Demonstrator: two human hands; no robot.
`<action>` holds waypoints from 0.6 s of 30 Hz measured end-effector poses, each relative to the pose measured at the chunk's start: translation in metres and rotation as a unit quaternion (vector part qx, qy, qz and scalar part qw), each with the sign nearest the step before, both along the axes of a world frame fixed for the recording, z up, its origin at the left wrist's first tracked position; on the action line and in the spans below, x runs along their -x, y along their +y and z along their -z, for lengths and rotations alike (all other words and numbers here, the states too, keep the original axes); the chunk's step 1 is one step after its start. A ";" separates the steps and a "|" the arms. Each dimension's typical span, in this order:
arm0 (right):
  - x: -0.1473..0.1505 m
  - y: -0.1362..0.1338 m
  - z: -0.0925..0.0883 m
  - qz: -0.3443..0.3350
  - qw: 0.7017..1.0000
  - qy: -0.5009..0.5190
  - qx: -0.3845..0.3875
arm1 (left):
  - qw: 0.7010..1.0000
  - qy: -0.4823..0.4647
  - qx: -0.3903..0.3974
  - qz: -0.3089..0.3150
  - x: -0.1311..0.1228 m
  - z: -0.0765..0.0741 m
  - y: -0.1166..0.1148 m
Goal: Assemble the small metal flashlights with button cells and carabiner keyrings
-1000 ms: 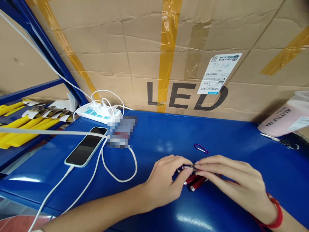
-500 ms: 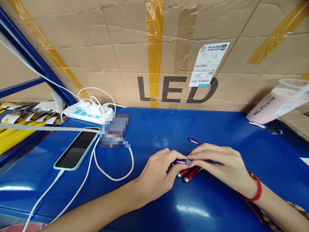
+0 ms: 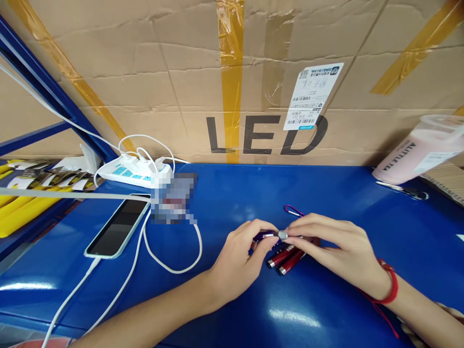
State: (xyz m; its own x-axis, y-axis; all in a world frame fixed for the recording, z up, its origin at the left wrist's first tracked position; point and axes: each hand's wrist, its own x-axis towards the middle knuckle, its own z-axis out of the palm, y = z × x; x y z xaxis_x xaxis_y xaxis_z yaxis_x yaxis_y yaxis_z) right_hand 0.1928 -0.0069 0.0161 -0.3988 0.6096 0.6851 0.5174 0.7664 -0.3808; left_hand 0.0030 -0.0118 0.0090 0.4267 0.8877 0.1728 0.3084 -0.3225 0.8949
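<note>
My left hand (image 3: 242, 261) is closed around a small purple tube (image 3: 264, 235) that looks like a mini flashlight. Fingertips of my right hand (image 3: 333, 246) pinch the silver end piece (image 3: 282, 235) at the tube's right end; whether it is joined to the tube or apart, I cannot tell. Just below my fingers, two red tubes with silver tips, a left one (image 3: 278, 259) and a right one (image 3: 291, 263), lie side by side on the blue table (image 3: 232, 193). Behind my right fingers a purple carabiner (image 3: 293, 210) sticks out, its lower part hidden.
On the left, a phone (image 3: 118, 227) is plugged into a white cable (image 3: 174, 270), near a power strip (image 3: 134, 170). A pink drink cup (image 3: 416, 154) and a metal clip (image 3: 402, 190) are at the right. A large cardboard box (image 3: 174, 87) stands behind.
The silver end piece has shifted slightly left and turned at my right fingertips. More of the purple tube shows in my left hand. The view has moved slightly.
</note>
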 end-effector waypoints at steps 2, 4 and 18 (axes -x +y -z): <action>0.000 0.000 0.000 0.009 1.000 0.007 0.002 | 0.999 -0.023 0.025 -0.004 0.000 0.000 0.001; -0.001 0.001 0.001 0.015 1.000 0.017 0.012 | 0.998 -0.046 0.042 0.000 -0.001 0.001 0.002; -0.005 -0.002 0.005 0.026 0.987 -0.152 -0.040 | 0.996 -0.049 0.068 0.009 0.000 0.003 0.000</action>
